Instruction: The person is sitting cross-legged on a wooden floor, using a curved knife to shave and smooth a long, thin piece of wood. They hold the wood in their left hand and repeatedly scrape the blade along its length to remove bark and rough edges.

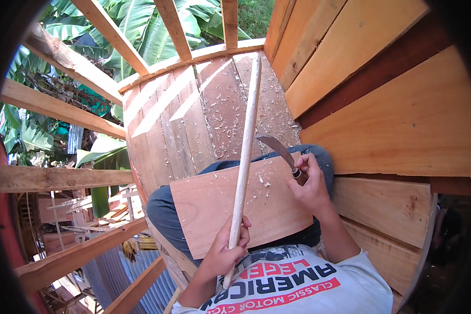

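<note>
Stick (pixel 248 133) in left hand (pixel 223 256), gripped near lower end.

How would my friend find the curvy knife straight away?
Find the flat, light-brown wooden board across the blue-jeaned lap. At its upper right corner, the right grip holds the curved grey knife with a brown handle. Unlike the long, straight, pale wooden stick left of it, its metal blade bends like a claw.
</note>
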Demonstrator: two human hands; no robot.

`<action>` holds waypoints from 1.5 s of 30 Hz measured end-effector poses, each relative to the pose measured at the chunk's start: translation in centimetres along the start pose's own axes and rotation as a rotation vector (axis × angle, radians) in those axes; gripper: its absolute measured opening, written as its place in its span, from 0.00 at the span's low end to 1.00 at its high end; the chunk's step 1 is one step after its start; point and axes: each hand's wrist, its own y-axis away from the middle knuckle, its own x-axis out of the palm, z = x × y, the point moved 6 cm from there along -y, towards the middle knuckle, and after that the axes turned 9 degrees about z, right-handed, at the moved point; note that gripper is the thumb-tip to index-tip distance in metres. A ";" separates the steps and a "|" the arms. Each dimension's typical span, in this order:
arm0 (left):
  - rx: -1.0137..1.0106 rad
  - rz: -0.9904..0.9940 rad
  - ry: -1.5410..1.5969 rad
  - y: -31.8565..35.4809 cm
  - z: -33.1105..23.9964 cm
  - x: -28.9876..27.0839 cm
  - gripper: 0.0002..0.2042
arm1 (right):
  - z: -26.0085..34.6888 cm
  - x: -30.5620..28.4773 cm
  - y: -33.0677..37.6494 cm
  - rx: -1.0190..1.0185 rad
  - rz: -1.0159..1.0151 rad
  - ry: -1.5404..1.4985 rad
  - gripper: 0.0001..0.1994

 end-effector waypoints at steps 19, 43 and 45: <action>-0.012 0.078 0.164 0.9 -0.3 -0.8 0.26 | 5.8 0.8 -1.6 -0.650 0.141 0.474 0.14; 0.077 0.004 -0.083 3.1 -0.6 -1.3 0.28 | 8.7 1.6 -3.6 -0.621 -0.025 0.613 0.15; 0.094 -0.001 -0.112 2.9 -0.5 -1.2 0.28 | 9.5 3.5 -1.1 -0.807 0.105 0.548 0.14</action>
